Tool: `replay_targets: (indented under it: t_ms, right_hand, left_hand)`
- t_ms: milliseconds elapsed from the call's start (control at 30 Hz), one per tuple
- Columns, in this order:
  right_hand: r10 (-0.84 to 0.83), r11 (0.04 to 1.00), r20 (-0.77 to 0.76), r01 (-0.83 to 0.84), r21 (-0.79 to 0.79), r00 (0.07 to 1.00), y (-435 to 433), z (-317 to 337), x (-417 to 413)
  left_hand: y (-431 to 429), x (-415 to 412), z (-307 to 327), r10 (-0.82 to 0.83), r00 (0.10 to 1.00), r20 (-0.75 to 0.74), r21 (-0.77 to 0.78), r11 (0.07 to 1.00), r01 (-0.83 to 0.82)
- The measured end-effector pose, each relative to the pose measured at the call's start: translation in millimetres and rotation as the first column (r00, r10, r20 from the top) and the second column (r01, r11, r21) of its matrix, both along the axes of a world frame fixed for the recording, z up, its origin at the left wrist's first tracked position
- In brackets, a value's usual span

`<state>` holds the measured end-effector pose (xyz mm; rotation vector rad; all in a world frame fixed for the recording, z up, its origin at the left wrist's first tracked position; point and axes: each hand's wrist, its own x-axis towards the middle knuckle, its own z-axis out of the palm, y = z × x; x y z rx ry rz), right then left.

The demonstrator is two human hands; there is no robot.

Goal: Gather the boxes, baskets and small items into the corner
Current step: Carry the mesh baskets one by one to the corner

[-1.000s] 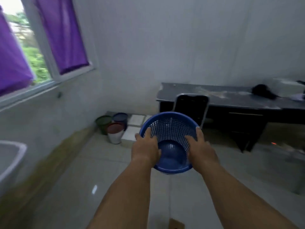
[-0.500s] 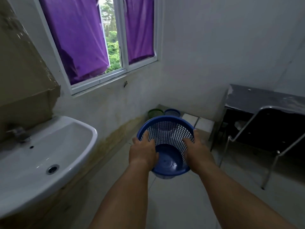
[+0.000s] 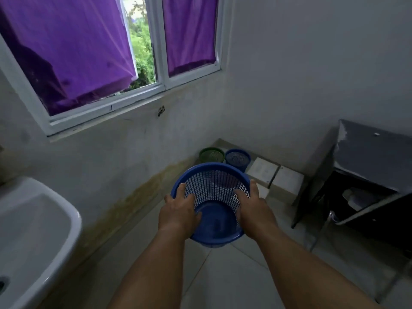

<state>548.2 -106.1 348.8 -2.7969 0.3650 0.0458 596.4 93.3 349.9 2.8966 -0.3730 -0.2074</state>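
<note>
With both forearms stretched forward, our left hand (image 3: pixel 178 214) and right hand (image 3: pixel 254 210) clasp opposite sides of the round blue plastic mesh basket (image 3: pixel 214 221), fingers curled on its latticed wall. It is tilted with its mouth facing away from us. Just beyond the grip, in the corner, stand a green mesh basket (image 3: pixel 211 155), a smaller blue mesh basket (image 3: pixel 237 158) and flat white boxes (image 3: pixel 263 172).

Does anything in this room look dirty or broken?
Yes. A yellow-brown stain runs along the bottom of the white wall under the window, and the dark grey desk has paint chipped at one corner.
</note>
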Motion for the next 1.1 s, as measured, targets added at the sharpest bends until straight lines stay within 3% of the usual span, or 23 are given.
replay_targets:
  t_ms: [267, 700, 933, 1100]
  right_hand:
    - [0.010, 1.000, -0.077, -0.010, 0.001, 0.997, -10, -35, 144]
    - [-0.066, 0.992, -0.173, 0.084, 0.096, 0.983, 2, -75, 393]
    - [-0.081, 0.982, -0.221, 0.115, 0.146, 0.972, -35, -144, 512]
    - [-0.026, 0.989, -0.301, 0.068, 0.132, 0.953, -68, -207, 605]
  left_hand:
    - [-12, 144, -32, 0.035, 0.999, -0.028, 0.006, 0.999, -0.035]
    - [-4, 412, -61, -0.057, 0.990, -0.128, 0.071, 0.995, 0.067]
    - [-42, 532, -124, -0.043, 0.978, -0.202, 0.092, 0.994, 0.063]
    - [-74, 625, -182, 0.068, 0.928, -0.367, 0.061, 0.997, -0.049]
